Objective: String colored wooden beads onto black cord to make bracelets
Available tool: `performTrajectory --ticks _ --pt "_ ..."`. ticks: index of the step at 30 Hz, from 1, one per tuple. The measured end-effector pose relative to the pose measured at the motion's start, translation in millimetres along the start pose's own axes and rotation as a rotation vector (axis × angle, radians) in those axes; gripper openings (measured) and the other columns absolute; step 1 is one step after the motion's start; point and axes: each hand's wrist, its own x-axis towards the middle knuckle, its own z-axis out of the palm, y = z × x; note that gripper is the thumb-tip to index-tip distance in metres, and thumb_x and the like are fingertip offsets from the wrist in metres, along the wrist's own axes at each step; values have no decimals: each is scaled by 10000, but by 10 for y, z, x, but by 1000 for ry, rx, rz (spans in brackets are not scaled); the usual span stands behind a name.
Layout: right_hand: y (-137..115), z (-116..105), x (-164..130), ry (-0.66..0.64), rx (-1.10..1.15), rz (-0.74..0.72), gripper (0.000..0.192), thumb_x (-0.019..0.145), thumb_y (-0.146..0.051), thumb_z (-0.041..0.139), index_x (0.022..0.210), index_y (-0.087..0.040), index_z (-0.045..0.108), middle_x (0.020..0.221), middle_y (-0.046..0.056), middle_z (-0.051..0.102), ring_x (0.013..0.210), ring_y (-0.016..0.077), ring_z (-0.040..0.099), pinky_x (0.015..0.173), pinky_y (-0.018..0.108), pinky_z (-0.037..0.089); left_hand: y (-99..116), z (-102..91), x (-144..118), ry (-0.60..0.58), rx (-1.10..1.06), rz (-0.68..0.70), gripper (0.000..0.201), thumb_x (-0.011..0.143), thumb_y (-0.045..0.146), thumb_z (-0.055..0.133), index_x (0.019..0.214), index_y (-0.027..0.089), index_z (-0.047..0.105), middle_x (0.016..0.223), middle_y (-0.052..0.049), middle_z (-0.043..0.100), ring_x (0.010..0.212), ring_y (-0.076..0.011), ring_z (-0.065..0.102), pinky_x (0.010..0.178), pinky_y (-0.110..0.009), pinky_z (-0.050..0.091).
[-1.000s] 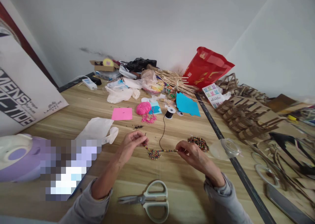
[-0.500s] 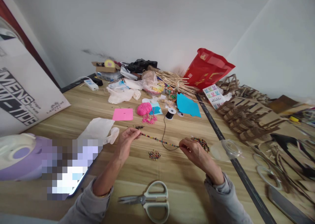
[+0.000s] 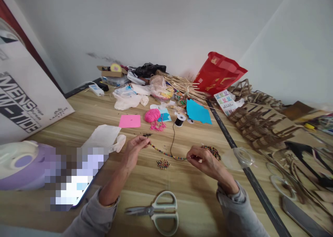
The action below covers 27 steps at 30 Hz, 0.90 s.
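Two hands: the beaded cord (image 3: 166, 154) is held between them just above the worktop (image 3: 197, 195), so that the threaded beads lie in a shallow sagging line and are kept from sliding off either end.
Left hand (image 3: 134, 150): the fingers (image 3: 142, 142) are pinched shut on the left end of the strand, raised slightly higher than the other end.
Right hand (image 3: 204, 160): the fingers (image 3: 191, 157) are closed on the right end of the beaded run, where the bare black cord leaves it.
Cord path: from the right pinch the cord is seen looping back to the far side, up to the black spool (image 3: 179, 120), which stands upright beyond the hands, so slack can be drawn off as needed.
Small bead pile (image 3: 163, 164): heaped on the worktop just near of the strand, between the hands and within easy reach.
Larger bead pile (image 3: 212, 151): spread just beyond the right hand, touching or almost touching its knuckles; which cannot be told.
Scissors (image 3: 158, 212): laid flat on the near edge, blades pointing left, apart from both hands.
Clear lid (image 3: 240, 157): rested to the right of the larger pile.
Pink yarn ball (image 3: 152, 115): set further back, left of the spool, apart from the work.
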Motion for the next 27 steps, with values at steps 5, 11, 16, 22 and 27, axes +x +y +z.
performTrajectory --ticks 5,11,16,22,27 --pt "-19 -2 18 -39 74 -11 114 861 -145 528 781 -162 606 747 13 601 624 100 538 567 201 416 15 21 -25 -98 21 -31 156 673 293 734 685 154 663 695 -13 684 710 -132 606 724 -248 455" --pt "-123 60 129 -101 111 -65 108 878 -156 544 814 -157 632 782 24 606 643 105 540 589 203 418 39 107 -106 -304 60 -113 199 690 309 724 669 142 617 647 -17 668 632 -129 589 646 -249 457" --pt "-274 232 247 -208 92 -151 128 910 -189 539 860 -164 654 818 31 595 675 111 558 609 200 419 -17 238 -217 -451 141 -228 262 664 354 743 667 128 610 637 -23 659 562 -111 562 564 -232 424" --pt "-309 400 272 -214 8 -177 138 924 -196 536 861 -173 655 829 39 618 708 123 594 640 206 421 -244 278 -282 -603 164 -366 314 699 430 706 731 136 600 596 -21 637 510 -111 562 487 -215 385" --pt "-227 451 235 -176 18 -150 97 898 -148 556 844 -167 634 815 36 611 685 121 585 625 204 418 -270 283 -302 -623 142 -411 324 707 441 696 728 135 591 713 -56 686 537 -111 588 516 -226 416"
